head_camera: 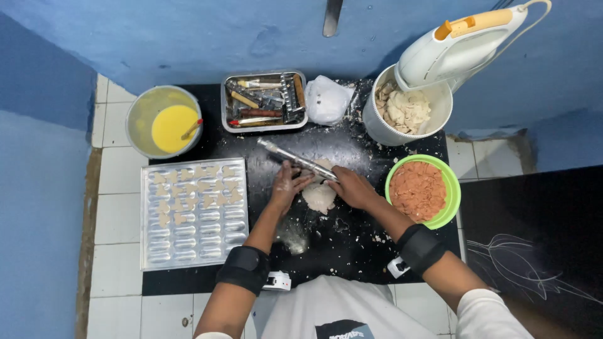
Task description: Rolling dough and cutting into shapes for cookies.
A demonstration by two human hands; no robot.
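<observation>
Dough lump [319, 196] lay on the black mat [352, 245], between my hands. My left hand [286, 186] rested half-curled against its left side, also touching a metal rolling pin [296, 159]. My right hand [352, 187] closed around the pin's near end. Left of me sat a moulded metal tray [191, 213] with shaped pieces; right, a green bowl [450, 201] of orange-red slices.

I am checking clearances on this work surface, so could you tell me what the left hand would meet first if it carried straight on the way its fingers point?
The left hand points up and right, with the metal roller right at its fingertips; that looks first, though depth is unclear.
</observation>
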